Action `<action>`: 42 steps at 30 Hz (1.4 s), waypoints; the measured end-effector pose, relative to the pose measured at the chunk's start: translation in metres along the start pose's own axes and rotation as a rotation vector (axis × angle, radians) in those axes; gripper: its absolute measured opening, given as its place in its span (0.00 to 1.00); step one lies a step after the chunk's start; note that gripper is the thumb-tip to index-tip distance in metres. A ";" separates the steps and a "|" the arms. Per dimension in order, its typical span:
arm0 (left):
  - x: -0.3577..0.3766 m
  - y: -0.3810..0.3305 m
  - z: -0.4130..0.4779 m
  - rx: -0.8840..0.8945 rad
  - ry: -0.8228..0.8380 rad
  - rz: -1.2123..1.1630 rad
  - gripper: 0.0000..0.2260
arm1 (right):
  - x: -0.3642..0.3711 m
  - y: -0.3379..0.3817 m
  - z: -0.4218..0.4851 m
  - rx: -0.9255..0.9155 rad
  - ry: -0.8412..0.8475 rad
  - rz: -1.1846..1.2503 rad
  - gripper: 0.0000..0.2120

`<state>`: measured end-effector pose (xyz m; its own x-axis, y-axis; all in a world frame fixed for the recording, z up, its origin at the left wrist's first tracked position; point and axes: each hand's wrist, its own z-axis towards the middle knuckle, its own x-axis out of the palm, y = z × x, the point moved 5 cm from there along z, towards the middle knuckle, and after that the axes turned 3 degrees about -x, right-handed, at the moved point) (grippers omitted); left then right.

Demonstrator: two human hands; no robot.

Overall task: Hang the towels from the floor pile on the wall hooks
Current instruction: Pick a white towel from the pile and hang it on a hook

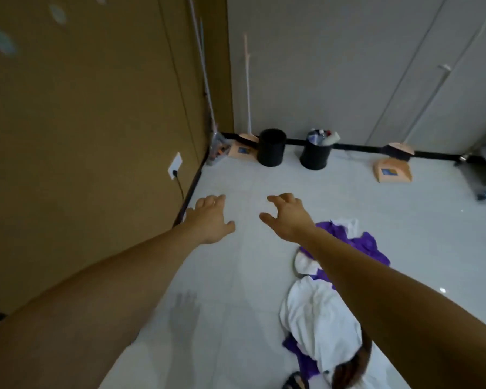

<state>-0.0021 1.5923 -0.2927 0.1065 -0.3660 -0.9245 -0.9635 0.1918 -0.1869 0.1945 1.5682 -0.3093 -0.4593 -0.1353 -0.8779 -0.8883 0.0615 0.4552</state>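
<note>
Pale floor (236, 178) meets a brown wall (82, 136) along its left edge, with two black bins (272, 147) at its far edge. The left hand (211, 217) and right hand (286, 217) reach forward empty, fingers loosely spread. The purple-and-white towel pile (320, 318) lies on the floor beneath the right forearm.

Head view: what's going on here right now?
A person is stretching both bare arms out over the tiled floor. The left hand and the right hand are both empty, with loose fingers that touch nothing. The towel pile, white and purple, lies on the floor beneath the right forearm and has not yet been picked up. No wall hooks are in view, so no hung towel can be seen.
</note>
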 end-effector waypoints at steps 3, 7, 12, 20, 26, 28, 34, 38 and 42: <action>0.052 -0.073 0.036 0.080 0.094 0.019 0.36 | 0.005 -0.094 -0.013 0.147 0.037 -0.005 0.28; 0.131 -0.146 0.073 0.176 0.207 0.050 0.35 | 0.041 -0.197 -0.035 0.347 0.125 0.004 0.27; 0.247 -0.179 0.117 0.240 0.343 0.086 0.33 | 0.128 -0.289 -0.054 0.516 0.259 0.075 0.27; 0.475 -0.166 0.192 0.292 0.512 0.153 0.27 | 0.339 -0.418 -0.080 0.765 0.392 0.215 0.24; 0.618 -0.152 0.215 0.357 0.589 0.160 0.24 | 0.492 -0.473 -0.105 0.933 0.440 0.197 0.13; 0.654 -0.148 0.217 0.368 0.606 0.154 0.22 | 0.530 -0.485 -0.111 0.979 0.421 0.162 0.11; 0.710 -0.136 0.216 0.383 0.646 0.128 0.23 | 0.584 -0.510 -0.117 1.033 0.401 0.113 0.02; 0.694 -0.138 0.217 0.382 0.634 0.133 0.25 | 0.557 -0.505 -0.111 1.006 0.282 0.115 0.04; 0.630 -0.159 0.219 0.388 0.613 0.105 0.27 | 0.480 -0.475 -0.091 0.925 0.014 0.320 0.10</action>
<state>0.2717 1.5310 -0.9181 -0.2475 -0.7501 -0.6133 -0.7925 0.5209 -0.3173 0.3971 1.3837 -0.9333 -0.6845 0.0115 -0.7289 -0.3802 0.8475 0.3704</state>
